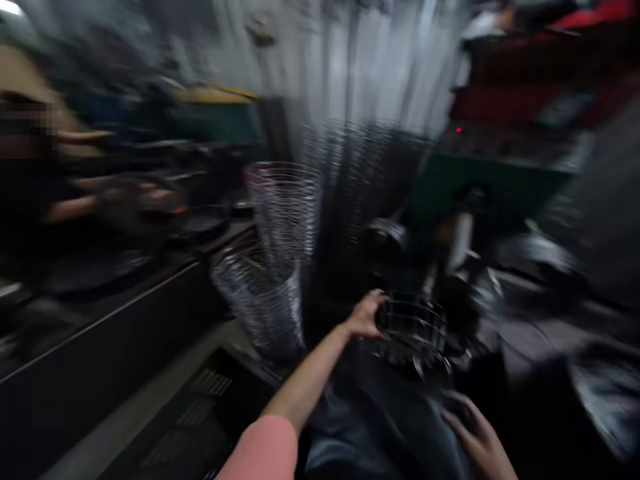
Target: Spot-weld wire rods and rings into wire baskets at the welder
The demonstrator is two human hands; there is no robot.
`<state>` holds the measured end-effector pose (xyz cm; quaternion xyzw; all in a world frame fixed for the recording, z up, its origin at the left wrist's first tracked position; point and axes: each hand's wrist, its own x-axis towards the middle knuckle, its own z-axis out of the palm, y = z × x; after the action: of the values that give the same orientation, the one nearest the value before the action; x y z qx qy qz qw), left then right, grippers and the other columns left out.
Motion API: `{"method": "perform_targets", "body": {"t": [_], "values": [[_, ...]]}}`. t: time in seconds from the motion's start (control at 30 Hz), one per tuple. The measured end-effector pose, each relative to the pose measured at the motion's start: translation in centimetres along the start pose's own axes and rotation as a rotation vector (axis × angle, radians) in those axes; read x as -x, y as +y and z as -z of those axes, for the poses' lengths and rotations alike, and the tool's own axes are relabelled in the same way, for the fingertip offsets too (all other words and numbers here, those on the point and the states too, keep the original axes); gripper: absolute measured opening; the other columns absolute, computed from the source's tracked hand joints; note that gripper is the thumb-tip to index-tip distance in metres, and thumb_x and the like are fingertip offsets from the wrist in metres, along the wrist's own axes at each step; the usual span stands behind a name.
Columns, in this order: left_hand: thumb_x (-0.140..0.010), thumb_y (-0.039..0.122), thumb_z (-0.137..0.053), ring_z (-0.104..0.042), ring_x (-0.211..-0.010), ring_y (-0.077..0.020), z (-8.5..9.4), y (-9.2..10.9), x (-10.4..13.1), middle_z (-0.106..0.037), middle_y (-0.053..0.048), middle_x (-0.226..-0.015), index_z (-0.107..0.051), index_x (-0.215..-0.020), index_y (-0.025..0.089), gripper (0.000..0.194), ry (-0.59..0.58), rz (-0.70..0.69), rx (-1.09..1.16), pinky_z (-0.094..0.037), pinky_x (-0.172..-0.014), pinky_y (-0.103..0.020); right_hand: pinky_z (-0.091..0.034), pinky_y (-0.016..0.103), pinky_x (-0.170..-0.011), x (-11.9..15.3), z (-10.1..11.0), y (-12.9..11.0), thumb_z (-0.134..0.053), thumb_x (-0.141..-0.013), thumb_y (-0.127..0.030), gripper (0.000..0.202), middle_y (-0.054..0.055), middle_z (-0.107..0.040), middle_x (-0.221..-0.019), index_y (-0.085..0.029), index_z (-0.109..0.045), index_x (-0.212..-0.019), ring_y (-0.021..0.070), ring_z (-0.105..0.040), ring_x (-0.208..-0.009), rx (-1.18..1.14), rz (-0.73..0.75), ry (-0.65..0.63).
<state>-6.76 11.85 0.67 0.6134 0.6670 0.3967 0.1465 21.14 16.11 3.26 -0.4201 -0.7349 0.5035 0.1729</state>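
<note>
My left hand (367,315) reaches forward and is closed on the near left rim of a round, dark wire basket (414,327). The basket tilts above my lap, and its far side is blurred. Lower right, my right hand (475,430) is apart from the basket, over the dark, shiny cloth (380,420) on my lap. Its thumb and a finger are spread, with a dark gap between them; blur hides whether anything small lies there. Left of the basket stand tall nested stacks of wire baskets (287,207).
Another wire stack (265,300) leans beside a dark box (195,400) with pale lettering. A green machine (495,187) with a red light stands right of centre. Far left, a person (30,187) works with both hands at a dark round thing.
</note>
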Motion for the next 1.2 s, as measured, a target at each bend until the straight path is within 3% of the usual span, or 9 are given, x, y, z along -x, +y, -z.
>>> {"method": "perform_targets", "body": {"t": [0.03, 0.1, 0.23, 0.3, 0.4, 0.5, 0.6, 0.7, 1.2], "values": [[-0.043, 0.044, -0.083, -0.031, -0.133, -0.0332, 0.2, 0.3, -0.2, -0.034, -0.018, -0.143, -0.041, -0.131, 0.016, 0.102, -0.016, 0.003, -0.057, -0.025, -0.112, -0.047, -0.05, 0.037, -0.085, 1.8, 0.9, -0.2, -0.068, -0.07, -0.046, 0.027, 0.005, -0.068, -0.092, -0.025, -0.068, -0.087, 0.0252, -0.062, -0.094, -0.021, -0.047, -0.027], [-0.043, 0.043, -0.084, -0.026, -0.136, -0.0353, 0.3, 1.3, -0.8, -0.03, -0.02, -0.145, -0.038, -0.134, 0.016, 0.105, -0.09, -0.012, -0.177, -0.019, -0.112, -0.053, -0.049, 0.036, -0.085, 2.9, 1.8, -1.8, -0.069, -0.066, -0.042, 0.025, 0.005, -0.07, -0.087, -0.022, -0.07, -0.083, 0.0248, -0.063, -0.09, -0.094, -0.086, -0.132], [-0.046, 0.038, -0.083, -0.023, -0.136, -0.0387, 0.1, 4.7, -1.1, -0.029, -0.021, -0.146, -0.038, -0.135, 0.016, 0.102, -0.232, -0.147, -0.392, -0.012, -0.111, -0.058, -0.049, 0.031, -0.077, -0.7, 1.9, -4.8, -0.064, -0.07, -0.03, 0.024, 0.004, -0.07, -0.082, -0.015, -0.071, -0.087, 0.0181, -0.063, -0.078, -0.198, -0.068, -0.243], [-0.047, 0.038, -0.082, -0.024, -0.135, -0.0397, -0.1, 6.2, -1.0, -0.031, -0.022, -0.145, -0.039, -0.134, 0.016, 0.1, -0.257, -0.198, -0.454, -0.011, -0.11, -0.058, -0.048, 0.03, -0.074, -2.5, 1.3, -5.0, -0.061, -0.072, -0.023, 0.019, 0.003, -0.07, -0.078, -0.013, -0.071, -0.085, 0.0165, -0.063, -0.074, -0.121, -0.022, -0.215], [-0.049, 0.039, -0.081, -0.025, -0.135, -0.0401, -0.3, 7.1, -0.9, -0.032, -0.023, -0.144, -0.039, -0.134, 0.014, 0.098, -0.267, -0.214, -0.473, -0.014, -0.11, -0.059, -0.046, 0.029, -0.073, -4.0, 0.1, -4.1, -0.061, -0.073, -0.015, 0.012, 0.005, -0.07, -0.078, -0.015, -0.072, -0.079, 0.0177, -0.063, -0.076, 0.185, 0.136, -0.034], [-0.05, 0.04, -0.08, -0.026, -0.135, -0.0384, -0.6, 7.0, -1.0, -0.032, -0.022, -0.144, -0.038, -0.134, 0.014, 0.098, -0.266, -0.189, -0.44, -0.017, -0.11, -0.057, -0.046, 0.028, -0.075, -4.1, -0.5, -3.1, -0.06, -0.079, -0.016, 0.013, 0.006, -0.071, -0.084, -0.017, -0.072, -0.084, 0.0186, -0.064, -0.082, 0.385, 0.309, 0.031], [-0.051, 0.042, -0.079, -0.027, -0.135, -0.0369, -0.9, 6.6, -1.1, -0.032, -0.02, -0.144, -0.038, -0.134, 0.014, 0.096, -0.269, -0.164, -0.392, -0.018, -0.111, -0.055, -0.048, 0.028, -0.076, -3.7, -0.2, -2.5, -0.058, -0.083, -0.02, 0.019, 0.008, -0.07, -0.091, -0.017, -0.07, -0.098, 0.0184, -0.065, -0.086, 0.417, 0.419, -0.046], [-0.052, 0.042, -0.079, -0.026, -0.135, -0.0366, -1.1, 6.5, -1.1, -0.032, -0.018, -0.144, -0.039, -0.133, 0.015, 0.094, -0.273, -0.145, -0.353, -0.018, -0.111, -0.054, -0.049, 0.029, -0.079, -3.4, 0.2, -1.9, -0.065, -0.079, -0.021, 0.03, 0.008, -0.068, -0.098, -0.019, -0.066, -0.109, 0.0189, -0.064, -0.09, 0.449, 0.475, -0.065], [-0.049, 0.041, -0.08, -0.025, -0.136, -0.0353, -1.4, 4.8, -2.0, -0.031, -0.018, -0.145, -0.039, -0.132, 0.017, 0.096, -0.282, -0.098, -0.305, -0.018, -0.112, -0.054, -0.049, 0.024, -0.072, -4.6, -0.7, -0.9, -0.06, -0.079, -0.009, 0.02, 0.005, -0.067, -0.088, -0.019, -0.067, -0.095, 0.0154, -0.063, -0.08, 0.5, 0.56, 0.025]]}}
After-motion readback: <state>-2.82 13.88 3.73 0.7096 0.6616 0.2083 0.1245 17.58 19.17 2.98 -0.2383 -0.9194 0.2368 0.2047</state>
